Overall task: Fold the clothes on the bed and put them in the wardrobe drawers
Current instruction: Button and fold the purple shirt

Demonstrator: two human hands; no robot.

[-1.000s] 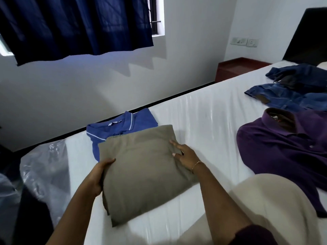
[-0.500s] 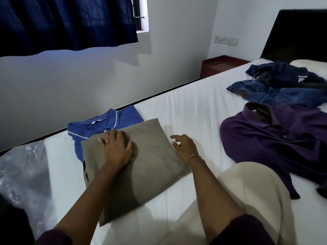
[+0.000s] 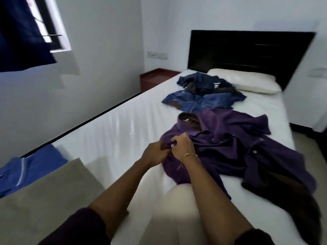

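White sheeting covers the bed (image 3: 123,131), which runs from the near edge up to a black headboard (image 3: 247,50) and a pale pillow (image 3: 244,80). White walls close the room; a dark blue curtain (image 3: 19,36) hangs at the window on the left, a switch plate (image 3: 157,54) sits on the far wall, and a reddish-brown bedside unit (image 3: 155,76) stands beside the bed's far corner.

Near the pillow lies a rumpled dark blue garment (image 3: 200,81), and just in front of it a pair of blue jeans (image 3: 198,101). At the near left a folded khaki garment (image 3: 44,188) rests partly over a folded blue polo shirt (image 3: 30,165). A pale trouser knee (image 3: 178,206) rises between the forearms.

Spread unfolded in the middle of the bed is the purple shirt (image 3: 238,149), collar toward the jeans. Both hands meet at its near left shoulder edge: the left hand (image 3: 155,152) has its fingers curled around a pinch of the purple fabric, and the right hand (image 3: 182,145), with a thin gold bracelet at the wrist, grips the fabric right beside it, knuckles nearly touching.
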